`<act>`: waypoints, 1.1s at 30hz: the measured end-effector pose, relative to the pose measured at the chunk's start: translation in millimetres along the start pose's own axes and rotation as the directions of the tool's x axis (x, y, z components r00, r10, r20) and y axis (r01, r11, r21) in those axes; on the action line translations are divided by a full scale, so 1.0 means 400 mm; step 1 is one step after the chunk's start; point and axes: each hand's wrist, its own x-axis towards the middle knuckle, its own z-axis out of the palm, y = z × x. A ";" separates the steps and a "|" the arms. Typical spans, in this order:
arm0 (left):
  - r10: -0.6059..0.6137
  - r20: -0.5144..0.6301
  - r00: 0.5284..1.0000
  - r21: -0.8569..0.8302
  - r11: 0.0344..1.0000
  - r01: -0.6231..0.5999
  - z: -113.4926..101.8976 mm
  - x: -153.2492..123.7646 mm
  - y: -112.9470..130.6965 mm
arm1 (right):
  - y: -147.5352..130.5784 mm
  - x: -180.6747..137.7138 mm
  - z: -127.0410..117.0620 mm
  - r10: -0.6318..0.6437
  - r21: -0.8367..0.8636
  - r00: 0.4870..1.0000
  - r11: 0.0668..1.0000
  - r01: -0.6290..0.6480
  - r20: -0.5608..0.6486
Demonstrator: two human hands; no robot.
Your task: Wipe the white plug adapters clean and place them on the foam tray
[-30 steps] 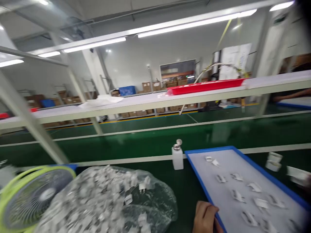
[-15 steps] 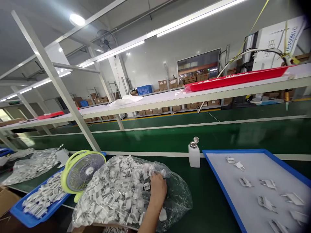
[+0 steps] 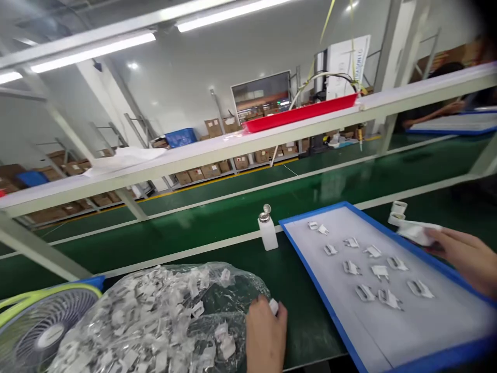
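My left hand [image 3: 267, 334] is closed on a small white plastic part [image 3: 274, 306], just off the right edge of a clear plastic bag [image 3: 236, 290]. Loose white plastic parts [image 3: 143, 316] fill most of that bag. Over the right edge of a blue-rimmed tray [image 3: 430, 326], my right hand [image 3: 466, 254] pinches a white, cloth-like piece [image 3: 417, 233]; its fingertips are partly hidden. Several white plug-like pieces with pins [image 3: 351, 268] lie spaced out on the tray's pale surface. Two small white ring-shaped pieces [image 3: 398, 210] are just beyond the cloth-like piece.
A white pump bottle [image 3: 267, 233] stands between bag and tray. At the lower left is a yellow-green fan [image 3: 50, 331]. A raised shelf [image 3: 194, 160] runs across, bearing a red tray [image 3: 303, 114]. Another person's arm [image 3: 435, 112] shows at the far right.
The view has swung right. My left hand has come out of the bag to its right edge with a white part. My right hand has come into view, holding a white piece.
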 end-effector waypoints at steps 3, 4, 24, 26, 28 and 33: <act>0.054 0.073 0.996 0.056 0.997 -0.058 0.058 -0.031 0.059 | 0.029 -0.097 0.048 0.114 0.130 0.961 0.980 -0.150 0.251; 0.067 0.095 0.993 0.075 0.994 -0.074 0.073 -0.035 0.058 | 0.043 -0.154 0.066 0.127 0.161 0.942 0.970 -0.184 0.312; 0.514 -0.173 0.840 -0.403 0.741 -0.537 0.205 0.011 -0.162 | 0.257 -0.578 0.377 -0.454 -0.101 0.563 0.710 0.697 0.691; 0.514 -0.180 0.839 -0.391 0.745 -0.540 0.214 0.009 -0.166 | 0.267 -0.581 0.369 -0.469 -0.061 0.506 0.687 0.724 0.724; 0.528 -0.188 0.828 -0.376 0.741 -0.557 0.219 0.009 -0.171 | 0.275 -0.584 0.358 -0.481 -0.032 0.462 0.666 0.745 0.745; 0.612 -0.190 0.767 -0.359 0.684 -0.635 0.227 0.019 -0.197 | 0.298 -0.595 0.328 -0.547 -0.005 0.368 0.554 0.833 0.752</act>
